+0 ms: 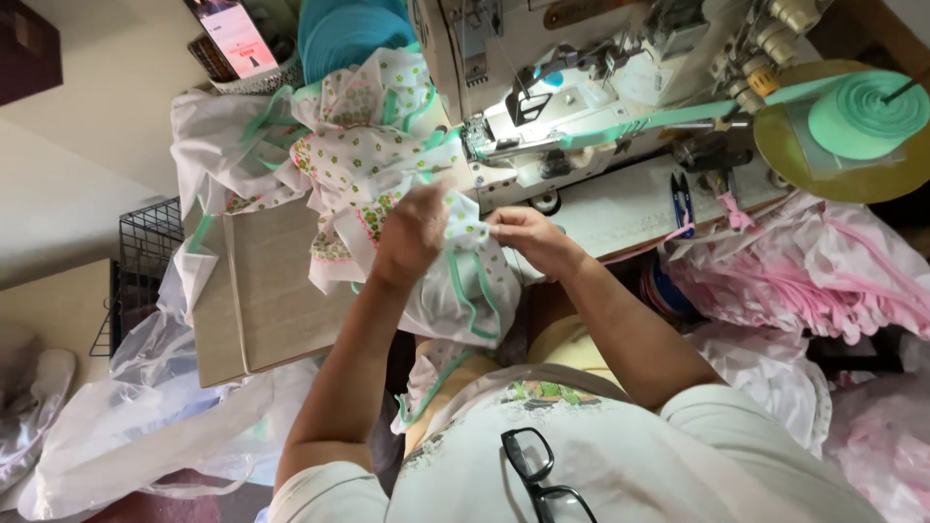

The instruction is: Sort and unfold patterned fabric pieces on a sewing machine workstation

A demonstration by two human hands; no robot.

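Note:
My left hand (412,232) and my right hand (528,235) both grip a small white garment piece (455,281) with green dots and green binding along its edge. They hold it between them just in front of the sewing machine (542,107). The piece hangs down over my lap. More pieces of the same printed cloth (363,145) are heaped to the left of the machine. A green binding tape (678,114) runs from a roll (862,116) on the right into the machine head.
A cardboard sheet (262,291) lies left of my arms. Pink cloth (814,271) is piled at the right. Blue thread snips (681,199) rest on the machine bed. Plastic bags (145,426) lie on the floor at the left. Black glasses (538,475) hang on my shirt.

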